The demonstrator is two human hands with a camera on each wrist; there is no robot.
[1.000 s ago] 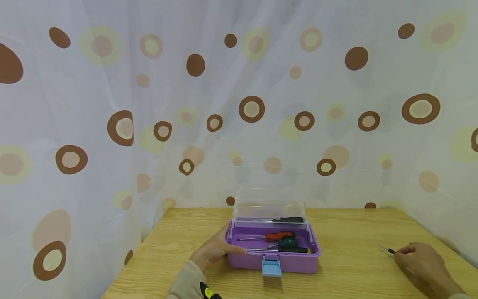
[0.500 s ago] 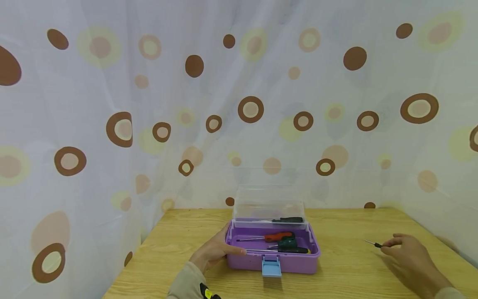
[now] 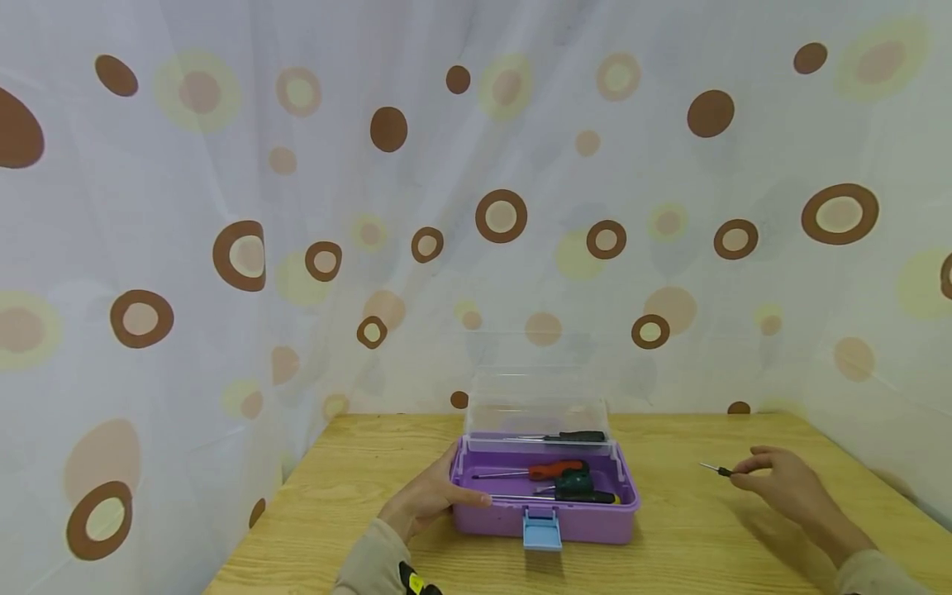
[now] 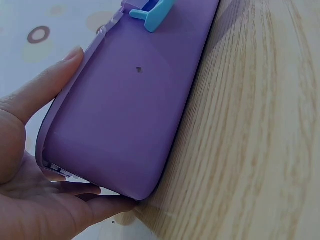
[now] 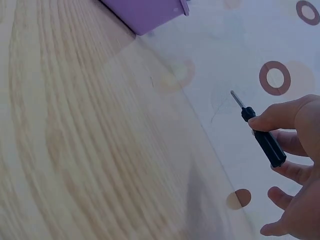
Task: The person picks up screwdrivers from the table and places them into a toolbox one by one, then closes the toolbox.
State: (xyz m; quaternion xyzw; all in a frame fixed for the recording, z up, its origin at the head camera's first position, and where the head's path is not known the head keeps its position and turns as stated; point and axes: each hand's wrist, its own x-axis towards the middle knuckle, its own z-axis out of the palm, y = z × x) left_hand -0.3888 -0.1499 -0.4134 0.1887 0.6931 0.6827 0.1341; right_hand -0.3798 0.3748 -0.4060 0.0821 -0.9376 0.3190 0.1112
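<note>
A purple toolbox (image 3: 580,522) stands on the table with its clear lid (image 3: 537,397) raised at the back. My left hand (image 3: 426,501) grips its left end, thumb over the front rim and fingers round the side, as the left wrist view (image 4: 45,165) also shows. Inside lie a red-handled screwdriver (image 3: 547,472), a stubby dark green screwdriver (image 3: 574,483) and a black-handled one (image 3: 586,497). To the right of the box, my right hand (image 3: 788,487) pinches a small black-handled screwdriver (image 5: 269,146) above the table, its tip towards the box.
Another black-handled screwdriver (image 3: 580,437) lies at the back, by the lid. A light blue latch (image 3: 542,530) hangs down at the box's front. Behind the wooden table (image 3: 692,545) hangs a white curtain (image 3: 416,182) with brown circles.
My right hand has moved left across the table towards the toolbox, carrying the small screwdriver. The left hand and the box have stayed in place.
</note>
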